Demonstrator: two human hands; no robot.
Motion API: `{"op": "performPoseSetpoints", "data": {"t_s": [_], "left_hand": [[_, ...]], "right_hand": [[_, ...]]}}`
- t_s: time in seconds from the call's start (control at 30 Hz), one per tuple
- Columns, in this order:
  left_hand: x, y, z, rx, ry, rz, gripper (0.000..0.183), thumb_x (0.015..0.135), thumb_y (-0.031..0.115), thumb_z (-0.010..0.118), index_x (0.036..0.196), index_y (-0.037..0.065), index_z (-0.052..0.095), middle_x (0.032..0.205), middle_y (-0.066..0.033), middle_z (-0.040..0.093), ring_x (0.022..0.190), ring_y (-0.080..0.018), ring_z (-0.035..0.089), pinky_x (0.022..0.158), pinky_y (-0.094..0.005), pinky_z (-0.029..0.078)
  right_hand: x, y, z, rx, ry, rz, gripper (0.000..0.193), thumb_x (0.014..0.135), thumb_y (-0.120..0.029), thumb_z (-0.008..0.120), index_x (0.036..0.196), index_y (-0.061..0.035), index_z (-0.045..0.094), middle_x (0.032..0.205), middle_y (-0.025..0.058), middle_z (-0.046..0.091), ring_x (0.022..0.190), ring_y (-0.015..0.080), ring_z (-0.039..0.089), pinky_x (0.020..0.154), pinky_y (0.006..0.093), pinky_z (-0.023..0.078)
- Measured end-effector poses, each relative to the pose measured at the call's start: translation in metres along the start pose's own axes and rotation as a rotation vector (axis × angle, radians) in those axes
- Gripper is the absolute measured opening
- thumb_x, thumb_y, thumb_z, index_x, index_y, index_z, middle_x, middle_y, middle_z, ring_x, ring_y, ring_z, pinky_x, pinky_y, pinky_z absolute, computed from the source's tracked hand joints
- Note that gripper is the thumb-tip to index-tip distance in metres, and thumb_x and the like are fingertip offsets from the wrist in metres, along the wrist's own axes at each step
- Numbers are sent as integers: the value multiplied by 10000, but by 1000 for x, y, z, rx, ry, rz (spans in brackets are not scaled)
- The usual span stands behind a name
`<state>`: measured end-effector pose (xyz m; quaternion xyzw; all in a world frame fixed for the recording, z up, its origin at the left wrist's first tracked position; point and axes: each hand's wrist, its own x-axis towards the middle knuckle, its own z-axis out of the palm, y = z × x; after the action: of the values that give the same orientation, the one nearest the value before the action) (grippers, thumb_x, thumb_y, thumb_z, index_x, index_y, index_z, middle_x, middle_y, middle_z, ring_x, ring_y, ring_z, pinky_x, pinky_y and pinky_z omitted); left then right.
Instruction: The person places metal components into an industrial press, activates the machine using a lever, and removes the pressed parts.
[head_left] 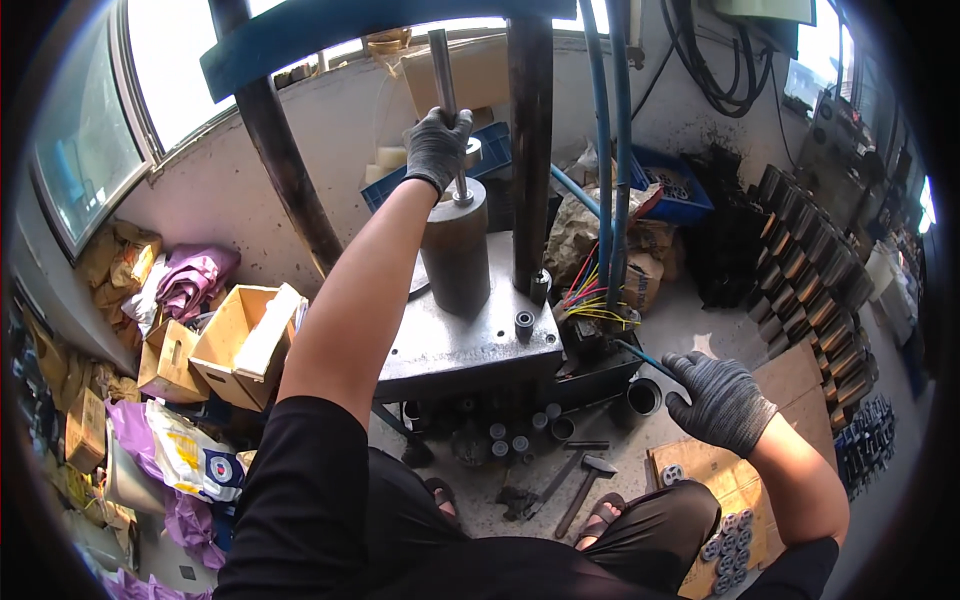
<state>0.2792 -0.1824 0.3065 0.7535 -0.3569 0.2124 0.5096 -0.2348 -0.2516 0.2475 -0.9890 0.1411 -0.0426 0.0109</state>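
Observation:
My left hand, in a dark grey glove, is wrapped round an upright metal rod. The rod's lower end meets a fitting on top of a thick steel cylinder, which stands upright on the metal bed of a press. Low on the right, my gloved right hand has its fingers closed at the end of a thin blue lever; the palm side is hidden. A small dark ring-shaped part sits near the bed's right corner.
Dark columns and a blue crossbar frame the press. Blue hoses hang on the right. A hammer lies on the floor by my feet. Stacked metal tubes stand right; open boxes lie left.

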Motion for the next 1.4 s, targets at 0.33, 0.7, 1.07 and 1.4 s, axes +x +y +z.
{"op": "performPoseSetpoints", "data": {"t_s": [0.33, 0.7, 1.07, 1.4], "left_hand": [[-7, 10, -7, 15, -34, -55, 415, 1007, 434, 637, 1042, 32, 735, 907, -179, 779, 883, -347, 752, 880, -442, 576], [-6, 5, -1, -22, -7, -54, 395, 1028, 396, 666, 1008, 4, 709, 871, -162, 763, 799, -279, 727, 801, -401, 569], [-5, 6, -4, -51, -57, -98, 413, 1011, 434, 647, 1045, 30, 728, 985, -207, 776, 980, -380, 742, 933, -465, 560], [-5, 8, -4, -14, -64, -92, 433, 1015, 465, 629, 1048, 45, 732, 964, -193, 779, 974, -363, 748, 935, -461, 561]], "right_hand": [[-9, -8, 3, 94, -171, -24, 421, 900, -337, 677, 1244, -93, 676, 889, 194, 736, 826, 401, 723, 762, 515, 583], [-64, -18, 56, 64, -423, 26, 234, 894, -275, 599, 883, -72, 713, 874, 181, 723, 869, 399, 717, 798, 510, 579], [-49, -12, 38, 108, -251, 20, 262, 919, -289, 604, 980, -66, 728, 894, 189, 724, 859, 415, 713, 798, 504, 585], [-53, -14, 42, 31, -395, -2, 270, 956, -295, 569, 897, -74, 711, 851, 177, 722, 821, 404, 713, 779, 522, 574]]}}
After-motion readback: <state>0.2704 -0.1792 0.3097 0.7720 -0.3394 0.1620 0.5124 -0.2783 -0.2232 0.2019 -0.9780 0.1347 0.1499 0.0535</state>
